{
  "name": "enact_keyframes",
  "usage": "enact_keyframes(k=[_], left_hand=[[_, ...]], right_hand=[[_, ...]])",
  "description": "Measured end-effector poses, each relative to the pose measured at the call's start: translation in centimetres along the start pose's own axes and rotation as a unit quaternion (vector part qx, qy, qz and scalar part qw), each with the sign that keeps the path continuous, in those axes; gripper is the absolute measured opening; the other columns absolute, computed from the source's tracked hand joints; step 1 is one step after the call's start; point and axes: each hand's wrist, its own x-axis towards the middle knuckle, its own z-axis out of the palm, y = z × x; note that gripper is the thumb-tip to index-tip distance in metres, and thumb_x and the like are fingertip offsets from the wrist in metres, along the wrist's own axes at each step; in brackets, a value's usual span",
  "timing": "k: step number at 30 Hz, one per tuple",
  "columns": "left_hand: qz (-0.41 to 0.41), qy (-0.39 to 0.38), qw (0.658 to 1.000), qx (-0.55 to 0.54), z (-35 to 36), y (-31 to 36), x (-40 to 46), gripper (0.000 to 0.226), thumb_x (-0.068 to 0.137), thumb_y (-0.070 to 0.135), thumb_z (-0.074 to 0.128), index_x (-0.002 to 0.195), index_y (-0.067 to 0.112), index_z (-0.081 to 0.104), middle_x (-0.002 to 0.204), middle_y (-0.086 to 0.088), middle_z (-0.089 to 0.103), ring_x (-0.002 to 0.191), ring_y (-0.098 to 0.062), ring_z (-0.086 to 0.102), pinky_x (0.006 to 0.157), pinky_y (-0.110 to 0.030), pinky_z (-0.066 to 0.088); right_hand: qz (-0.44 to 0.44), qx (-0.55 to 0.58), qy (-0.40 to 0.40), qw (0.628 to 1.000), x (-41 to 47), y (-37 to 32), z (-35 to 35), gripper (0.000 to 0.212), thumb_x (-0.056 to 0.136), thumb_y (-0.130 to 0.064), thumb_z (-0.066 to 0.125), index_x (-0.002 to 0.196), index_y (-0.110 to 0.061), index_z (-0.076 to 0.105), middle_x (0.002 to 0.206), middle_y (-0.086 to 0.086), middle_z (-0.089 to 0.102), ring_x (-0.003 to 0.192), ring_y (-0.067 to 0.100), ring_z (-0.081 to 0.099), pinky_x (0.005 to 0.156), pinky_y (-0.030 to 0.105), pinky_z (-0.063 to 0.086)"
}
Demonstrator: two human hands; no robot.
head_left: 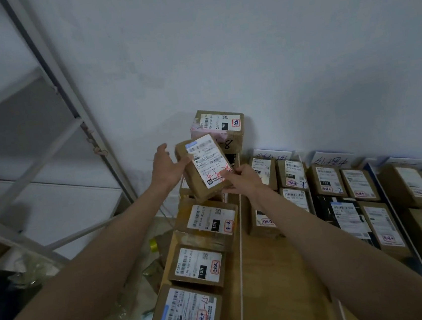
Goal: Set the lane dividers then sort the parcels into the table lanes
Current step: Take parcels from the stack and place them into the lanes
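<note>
A brown cardboard parcel (201, 168) with a white label and red handwriting is held in the air above the far end of the left lane. My left hand (167, 168) grips its left side, thumb on the label edge. My right hand (242, 180) pinches its lower right corner. Below it, several labelled parcels (206, 221) lie in a row down the left lane of the wooden table (276, 278). A thin white divider (240, 261) runs along the right of that lane. A blue-edged divider (391, 207) separates lanes further right.
A taller labelled box (218, 127) stands against the white wall behind the held parcel. More parcels (350, 191) fill the middle and right lanes, under handwritten signs (332, 160). A grey metal shelf frame (66, 97) stands at left, with clutter on the floor (149, 272).
</note>
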Motion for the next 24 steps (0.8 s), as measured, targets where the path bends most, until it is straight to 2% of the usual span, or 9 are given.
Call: enact_keyframes(k=[2,4,7,9,12,16,20,22,24], left_hand=[[-0.053,-0.039,0.998,-0.003,0.7,-0.3,-1.6,0.094,0.083,0.05,0.073,0.152,0.011,0.024,0.15,-0.014,0.042,0.132,-0.031,0.048,0.106,-0.045,0.044],[-0.082,-0.103,0.991,-0.021,1.5,-0.6,-3.4,0.086,0.082,0.052,0.073,0.146,0.011,0.034,0.142,-0.011,0.053,0.12,-0.028,0.059,0.099,-0.044,0.052],[-0.071,-0.116,0.99,-0.029,2.0,-0.9,-5.0,0.067,0.084,0.046,0.074,0.134,0.011,0.047,0.132,-0.009,0.062,0.112,-0.026,0.064,0.095,-0.044,0.055],[-0.064,-0.13,0.989,-0.03,1.9,-1.0,-5.5,0.059,0.086,0.043,0.073,0.132,0.011,0.053,0.129,-0.008,0.064,0.11,-0.026,0.065,0.096,-0.044,0.055],[-0.051,-0.154,0.987,-0.013,1.7,-1.0,-6.6,0.055,0.085,0.044,0.073,0.131,0.016,0.059,0.128,-0.006,0.066,0.11,-0.025,0.066,0.097,-0.044,0.054],[-0.042,-0.178,0.983,0.007,2.1,-1.1,-8.5,0.053,0.087,0.044,0.07,0.13,0.015,0.058,0.126,-0.005,0.065,0.111,-0.026,0.065,0.096,-0.042,0.054],[-0.028,-0.211,0.977,0.027,3.0,-1.1,-10.8,0.057,0.085,0.048,0.071,0.13,0.016,0.06,0.125,-0.005,0.066,0.109,-0.026,0.064,0.095,-0.042,0.054],[-0.023,-0.216,0.975,0.034,3.6,-1.0,-12.3,0.052,0.087,0.045,0.07,0.13,0.016,0.06,0.125,-0.005,0.067,0.105,-0.024,0.065,0.091,-0.039,0.055],[-0.015,-0.221,0.974,0.046,4.6,-0.8,-13.7,0.051,0.088,0.045,0.069,0.129,0.016,0.06,0.125,-0.001,0.066,0.104,-0.021,0.063,0.086,-0.035,0.055]], right_hand=[[-0.008,0.019,0.011,1.0,-0.6,0.3,0.2,0.018,0.094,-0.022,0.065,0.099,-0.016,0.049,0.116,0.01,0.069,0.096,0.022,0.072,0.079,0.03,0.061],[-0.007,0.018,0.02,1.0,-1.1,0.7,0.5,0.03,0.094,-0.025,0.066,0.113,-0.011,0.049,0.117,0.01,0.068,0.091,0.021,0.073,0.073,0.028,0.062],[0.002,-0.016,0.034,0.999,-2.2,1.4,0.7,0.043,0.091,-0.031,0.069,0.118,-0.007,0.045,0.113,0.011,0.067,0.081,0.02,0.074,0.068,0.029,0.062],[-0.003,-0.06,0.04,0.997,-3.1,1.9,0.4,0.042,0.091,-0.038,0.067,0.116,-0.009,0.051,0.108,0.01,0.069,0.077,0.018,0.074,0.064,0.027,0.061],[-0.002,-0.11,0.053,0.992,-4.9,2.8,-0.5,0.038,0.096,-0.048,0.056,0.11,-0.013,0.05,0.107,0.008,0.069,0.086,0.022,0.072,0.077,0.036,0.061],[-0.012,-0.165,0.088,0.982,-7.6,3.8,-1.8,0.058,0.098,-0.056,0.037,0.129,-0.009,0.049,0.118,0.01,0.063,0.103,0.027,0.063,0.087,0.041,0.055],[-0.067,-0.235,0.136,0.96,-10.5,5.1,-3.8,0.048,0.105,-0.044,0.028,0.127,-0.007,0.051,0.105,0.007,0.061,0.094,0.023,0.058,0.077,0.032,0.042],[-0.088,-0.279,0.159,0.943,-11.7,6.1,-5.4,0.047,0.105,-0.041,0.029,0.127,-0.007,0.051,0.105,0.009,0.062,0.099,0.027,0.061,0.083,0.036,0.046],[-0.092,-0.328,0.176,0.924,-13.0,7.1,-7.2,0.045,0.104,-0.041,0.031,0.129,-0.008,0.05,0.116,0.013,0.062,0.108,0.031,0.059,0.093,0.045,0.048]])
